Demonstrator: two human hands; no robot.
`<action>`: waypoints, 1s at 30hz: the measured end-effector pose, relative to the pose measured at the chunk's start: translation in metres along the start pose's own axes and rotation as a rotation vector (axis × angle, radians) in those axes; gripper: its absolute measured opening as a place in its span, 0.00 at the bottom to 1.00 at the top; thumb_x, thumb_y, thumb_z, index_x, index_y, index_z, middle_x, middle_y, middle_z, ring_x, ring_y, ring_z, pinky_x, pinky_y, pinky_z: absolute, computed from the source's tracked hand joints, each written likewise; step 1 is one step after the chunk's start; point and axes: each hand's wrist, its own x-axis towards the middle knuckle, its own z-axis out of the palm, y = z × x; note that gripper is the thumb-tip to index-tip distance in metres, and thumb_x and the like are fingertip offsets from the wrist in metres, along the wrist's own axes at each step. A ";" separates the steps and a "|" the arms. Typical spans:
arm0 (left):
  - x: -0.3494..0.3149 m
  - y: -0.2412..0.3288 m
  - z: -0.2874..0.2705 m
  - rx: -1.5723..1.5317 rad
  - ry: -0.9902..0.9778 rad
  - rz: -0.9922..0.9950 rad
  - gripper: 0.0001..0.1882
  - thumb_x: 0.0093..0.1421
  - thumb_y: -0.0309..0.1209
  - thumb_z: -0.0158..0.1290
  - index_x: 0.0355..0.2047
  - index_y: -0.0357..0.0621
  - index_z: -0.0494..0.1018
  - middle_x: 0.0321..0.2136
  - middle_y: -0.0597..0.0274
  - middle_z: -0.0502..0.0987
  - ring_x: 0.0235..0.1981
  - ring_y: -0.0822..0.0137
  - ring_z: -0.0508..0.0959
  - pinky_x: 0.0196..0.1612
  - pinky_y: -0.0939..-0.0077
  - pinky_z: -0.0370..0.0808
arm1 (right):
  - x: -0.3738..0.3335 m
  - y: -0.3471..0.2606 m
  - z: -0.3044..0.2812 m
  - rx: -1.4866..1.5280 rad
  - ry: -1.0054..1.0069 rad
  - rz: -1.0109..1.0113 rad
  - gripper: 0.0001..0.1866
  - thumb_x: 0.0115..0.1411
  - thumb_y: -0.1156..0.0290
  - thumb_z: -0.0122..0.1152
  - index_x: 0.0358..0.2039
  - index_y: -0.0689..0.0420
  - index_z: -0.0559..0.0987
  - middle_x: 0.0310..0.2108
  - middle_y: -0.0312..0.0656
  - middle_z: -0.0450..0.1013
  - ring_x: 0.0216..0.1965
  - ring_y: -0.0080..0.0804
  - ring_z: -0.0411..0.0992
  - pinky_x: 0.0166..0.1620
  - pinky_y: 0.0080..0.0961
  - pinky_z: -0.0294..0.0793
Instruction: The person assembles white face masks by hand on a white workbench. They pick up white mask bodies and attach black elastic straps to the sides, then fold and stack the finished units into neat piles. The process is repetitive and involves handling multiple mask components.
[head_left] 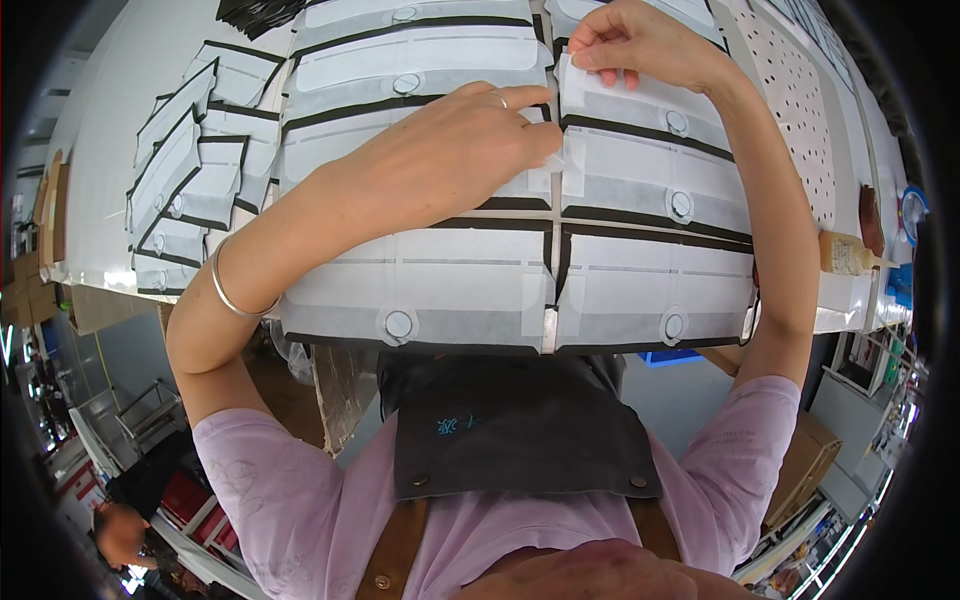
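Upper right: right hand (655, 45) pinched one white panel (630, 106). Left hand (455, 150): grip unclear. Two panel columns (420, 260), tops cut off.

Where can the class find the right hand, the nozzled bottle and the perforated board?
Right hand (662, 45), head view: middle of hand.
Nozzled bottle (845, 254), head view: yellowish body.
Perforated board (788, 112), head view: holed surface.

A white table (95, 190) is spreading out above a grey floor (680, 405). Brown boxes (35, 310) are sitting at far left, a cardboard carton (806, 462) is standing lower right, and strip lights (858, 545) are glowing beyond.
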 end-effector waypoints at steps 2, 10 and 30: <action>0.003 0.002 -0.001 -0.025 0.003 -0.022 0.06 0.66 0.29 0.51 0.37 0.40 0.71 0.55 0.46 0.75 0.44 0.43 0.76 0.51 0.54 0.73 | 0.001 0.000 0.000 -0.004 0.008 0.010 0.08 0.64 0.70 0.63 0.35 0.63 0.83 0.23 0.34 0.76 0.24 0.18 0.71 0.30 0.18 0.73; 0.010 0.002 0.001 -0.005 0.010 0.020 0.06 0.65 0.29 0.53 0.37 0.38 0.73 0.57 0.46 0.74 0.48 0.45 0.76 0.56 0.56 0.72 | 0.002 0.003 0.000 0.004 0.035 0.016 0.09 0.63 0.69 0.64 0.35 0.63 0.83 0.23 0.36 0.76 0.24 0.20 0.73 0.30 0.19 0.75; 0.017 -0.010 0.008 0.007 0.028 0.078 0.10 0.67 0.32 0.50 0.38 0.37 0.74 0.58 0.46 0.73 0.59 0.48 0.71 0.61 0.59 0.70 | -0.050 0.012 0.044 -0.919 0.438 -0.543 0.23 0.50 0.86 0.58 0.47 0.53 0.82 0.31 0.41 0.75 0.36 0.40 0.76 0.38 0.34 0.77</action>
